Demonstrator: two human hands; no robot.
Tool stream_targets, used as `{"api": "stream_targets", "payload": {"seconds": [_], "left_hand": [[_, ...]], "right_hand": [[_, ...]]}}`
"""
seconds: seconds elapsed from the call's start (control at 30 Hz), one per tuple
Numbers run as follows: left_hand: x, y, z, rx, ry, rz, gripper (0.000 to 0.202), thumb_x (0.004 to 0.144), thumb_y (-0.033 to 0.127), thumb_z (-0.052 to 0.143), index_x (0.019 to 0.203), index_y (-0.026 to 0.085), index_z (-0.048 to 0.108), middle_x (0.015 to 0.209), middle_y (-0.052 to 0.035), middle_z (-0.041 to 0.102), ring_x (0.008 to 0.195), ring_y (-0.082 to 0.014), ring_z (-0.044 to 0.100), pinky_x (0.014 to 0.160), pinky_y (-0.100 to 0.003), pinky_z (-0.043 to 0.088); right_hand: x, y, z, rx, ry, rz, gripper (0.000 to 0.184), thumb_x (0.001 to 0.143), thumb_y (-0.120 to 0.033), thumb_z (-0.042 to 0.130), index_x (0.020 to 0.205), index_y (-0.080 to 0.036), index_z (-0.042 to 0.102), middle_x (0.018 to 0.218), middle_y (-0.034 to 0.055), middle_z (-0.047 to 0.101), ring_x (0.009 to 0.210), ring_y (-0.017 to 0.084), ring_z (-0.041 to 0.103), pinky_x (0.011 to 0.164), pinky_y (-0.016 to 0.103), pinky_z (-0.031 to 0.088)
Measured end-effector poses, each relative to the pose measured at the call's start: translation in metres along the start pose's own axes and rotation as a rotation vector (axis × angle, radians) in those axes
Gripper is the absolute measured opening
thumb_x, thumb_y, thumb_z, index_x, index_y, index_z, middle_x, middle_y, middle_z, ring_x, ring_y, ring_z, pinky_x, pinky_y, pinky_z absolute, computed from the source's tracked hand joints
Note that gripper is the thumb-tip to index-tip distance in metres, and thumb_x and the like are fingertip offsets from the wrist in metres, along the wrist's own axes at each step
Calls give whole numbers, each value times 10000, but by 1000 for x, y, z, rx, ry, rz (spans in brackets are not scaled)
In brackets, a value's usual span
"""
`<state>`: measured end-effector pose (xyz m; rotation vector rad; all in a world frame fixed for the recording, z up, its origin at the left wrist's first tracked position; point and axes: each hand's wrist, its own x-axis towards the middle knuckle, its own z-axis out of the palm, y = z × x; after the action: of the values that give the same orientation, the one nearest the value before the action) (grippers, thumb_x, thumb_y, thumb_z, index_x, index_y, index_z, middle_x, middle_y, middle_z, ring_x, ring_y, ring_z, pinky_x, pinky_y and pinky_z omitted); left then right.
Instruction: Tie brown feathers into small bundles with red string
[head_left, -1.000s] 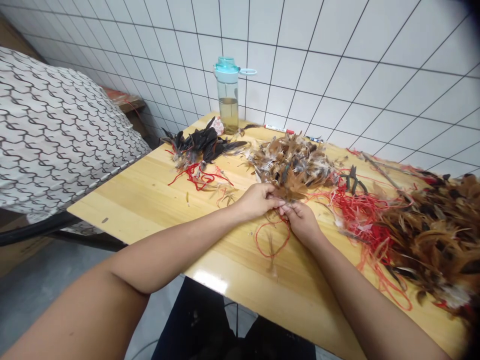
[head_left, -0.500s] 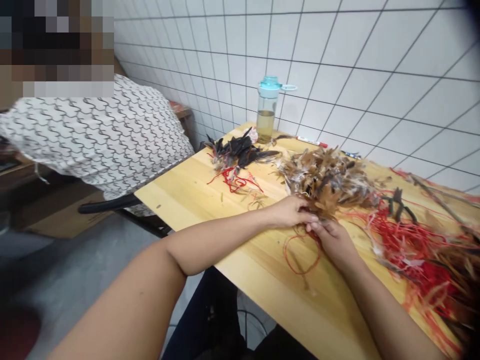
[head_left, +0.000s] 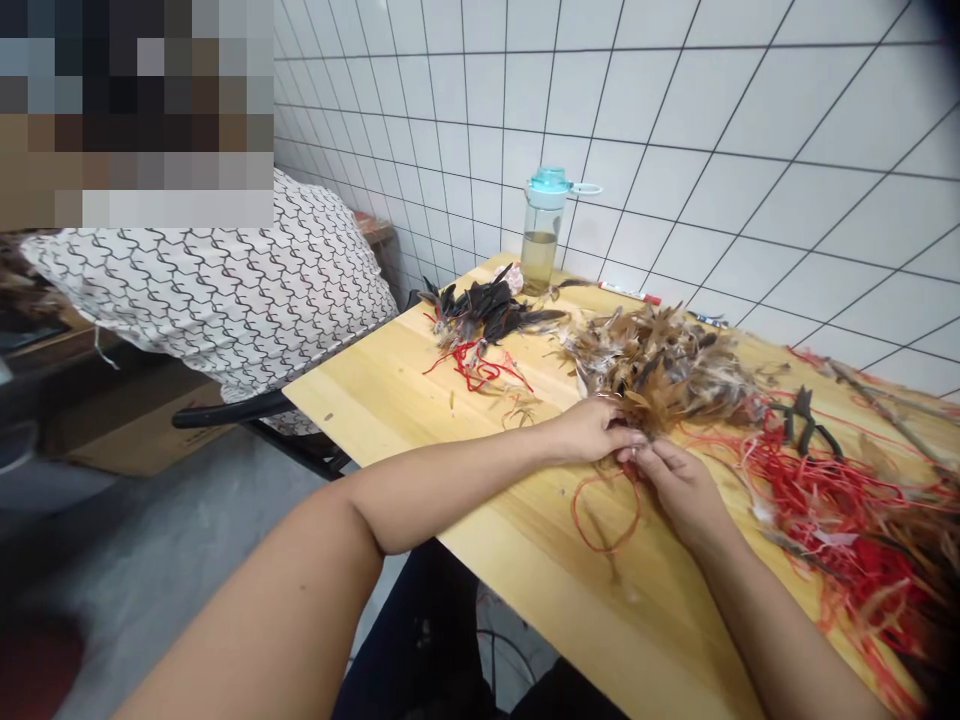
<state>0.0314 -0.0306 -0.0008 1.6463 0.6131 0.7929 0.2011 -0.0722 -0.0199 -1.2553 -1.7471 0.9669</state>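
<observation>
Btl (head_left: 544,225) part-full w/ yellowish liq (head_left: 538,262), L hand (head_left: 598,432) holding feathers (head_left: 649,408), R hand (head_left: 679,482) adj.

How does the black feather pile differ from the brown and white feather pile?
The black feather pile is darker; the brown and white feather pile is lighter. The black pile is smaller than the brown one. The black one lies farther from the left hand than the brown one. Both lie on the yellow wooden table.
</observation>
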Motion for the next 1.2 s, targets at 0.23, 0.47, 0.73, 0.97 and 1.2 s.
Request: {"api": "stream_targets", "payload": {"seconds": [0.23, 0.47, 0.73, 0.97, 1.2], "left_hand": [[2, -4, 3, -140, 15, -36, 143, 803, 243, 594, 812, 101, 588, 630, -25, 609, 565, -119, 586, 623, -261, 495], [-1, 7, -16, 46, 82, -4, 239, 778, 208, 648, 984, 92, 614, 877, -77, 662, 774, -137, 618, 762, -273, 504], [-28, 28, -126, 1104, 464, -159, 190, 755, 127, 551, 879, 163, 690, 944, -69, 639, 845, -156, 590, 806, -255, 455], [-39, 16, -143, 1217, 282, -524, 177, 603, 164, 672, 770, 206, 714, 828, -43, 708, 756, -185, 621, 695, -244, 430], [-35, 28, -131, 1060, 446, -261, 161, 807, 247, 508, 831, 162, 642, 854, -48, 671, 785, -145, 572, 721, -233, 416]], "right_hand": [[3, 9, 3, -67, 80, 16, 397, 812, -549, 531, 641, -200, 615, 627, 23, 575, 618, 160, 513, 600, 288, 394], [5, 5, 4, -32, 150, 68, 441, 757, -619, 534, 607, -206, 571, 570, 15, 531, 570, 158, 486, 589, 300, 384], [6, 2, -1, 115, 187, 117, 433, 752, -623, 538, 614, -213, 530, 572, -2, 499, 607, 162, 488, 633, 310, 365], [4, 1, 1, 187, 210, 124, 440, 762, -632, 539, 638, -209, 534, 569, -19, 479, 584, 144, 448, 631, 303, 344], [5, -3, 2, 224, 243, 136, 463, 746, -649, 556, 621, -204, 538, 550, -19, 474, 561, 134, 438, 599, 291, 347]]}}
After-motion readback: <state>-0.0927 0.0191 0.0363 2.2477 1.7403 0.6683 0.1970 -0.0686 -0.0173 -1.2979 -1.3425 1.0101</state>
